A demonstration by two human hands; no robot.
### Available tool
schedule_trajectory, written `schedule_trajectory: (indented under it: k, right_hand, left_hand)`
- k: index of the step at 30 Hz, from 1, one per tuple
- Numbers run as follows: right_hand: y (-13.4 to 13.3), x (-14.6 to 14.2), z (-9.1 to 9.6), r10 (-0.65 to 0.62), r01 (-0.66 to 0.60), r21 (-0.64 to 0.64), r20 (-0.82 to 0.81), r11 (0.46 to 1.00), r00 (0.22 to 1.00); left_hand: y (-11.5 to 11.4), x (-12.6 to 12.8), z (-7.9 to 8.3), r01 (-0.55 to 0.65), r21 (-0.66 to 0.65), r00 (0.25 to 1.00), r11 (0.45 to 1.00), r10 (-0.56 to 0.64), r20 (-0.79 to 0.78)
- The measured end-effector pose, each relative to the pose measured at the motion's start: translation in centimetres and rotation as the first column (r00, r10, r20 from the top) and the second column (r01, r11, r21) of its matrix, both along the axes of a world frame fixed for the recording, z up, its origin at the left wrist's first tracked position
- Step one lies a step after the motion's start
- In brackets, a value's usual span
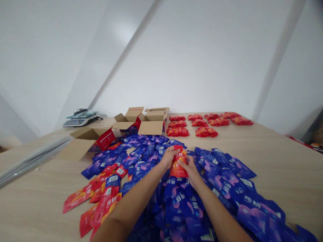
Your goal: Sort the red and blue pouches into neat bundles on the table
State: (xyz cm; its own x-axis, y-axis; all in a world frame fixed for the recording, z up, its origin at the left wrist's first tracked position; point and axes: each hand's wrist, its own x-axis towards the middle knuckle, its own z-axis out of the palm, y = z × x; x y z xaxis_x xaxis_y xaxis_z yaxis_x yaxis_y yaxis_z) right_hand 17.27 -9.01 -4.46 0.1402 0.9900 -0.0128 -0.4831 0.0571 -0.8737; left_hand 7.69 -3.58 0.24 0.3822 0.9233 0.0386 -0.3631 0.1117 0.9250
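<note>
Both hands meet over the middle of a wide heap of blue packets [222,181] on a wooden table [282,158]. My left hand [168,157] and my right hand [191,170] are closed on one red packet [178,165], held upright between them. Blue packets lie under and around my forearms. Loose red packets [101,198] are scattered at the heap's left edge.
Small stacks of red packets [202,124] sit in rows at the table's far side. Two open cardboard boxes [148,121] stand behind the heap, another open box [88,139] lies to the left. A scale [80,117] rests at the far left corner.
</note>
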Motion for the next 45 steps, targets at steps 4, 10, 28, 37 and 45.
schedule_trajectory:
  k: [4,10,28,37,45]
  right_hand:
    - [-0.5,0.1,0.6,0.222,-0.227,-0.08,-0.067,0.971,0.973]
    - [-1.3,-0.2,1.1,0.325,-0.324,-0.069,0.004,0.944,0.946]
    - [-0.8,-0.2,0.7,0.19,-0.2,-0.229,-0.067,0.953,0.98]
    - [-1.2,-0.5,1.5,0.157,-0.176,-0.235,-0.098,0.956,0.983]
    - [-1.3,-0.5,1.8,0.162,-0.186,-0.256,-0.111,0.949,0.981]
  left_hand:
    - [0.0,0.2,-0.2,0.031,0.04,0.999,0.999,-0.03,-0.021]
    - [2.6,-1.1,-2.8,-0.204,0.374,0.889,0.905,0.332,-0.317]
    - [13.2,-30.8,-4.4,-0.362,0.576,-0.476,0.733,0.386,-0.791]
    - [14.7,-33.7,-3.6,-0.29,0.582,-0.525,0.76,0.381,-0.76]
    - [16.0,-34.9,-3.8,-0.39,0.569,-0.54,0.724,0.321,-0.778]
